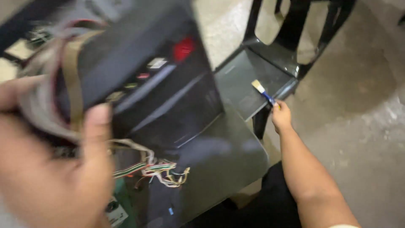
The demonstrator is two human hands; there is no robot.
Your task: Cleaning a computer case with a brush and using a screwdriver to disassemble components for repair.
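My left hand point(50, 169) grips a black electronic box point(143, 80); the thumb lies flat on its front face, and the picture is blurred here. Under my fingers hang coloured wires point(160, 171). My right hand point(281, 116) is closed around the blue handle of a small paintbrush point(262, 91), and the bristles point away from the fingertips, over the seat of a dark plastic chair point(249, 82).

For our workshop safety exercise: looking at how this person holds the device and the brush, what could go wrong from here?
1. The left hand alone holds up the black device; its grip may slip and drop it.
2. Loose coloured wires dangle beneath and could snag or tear.
3. The right hand stretches to the paintbrush on the dark chair, possibly upsetting balance.
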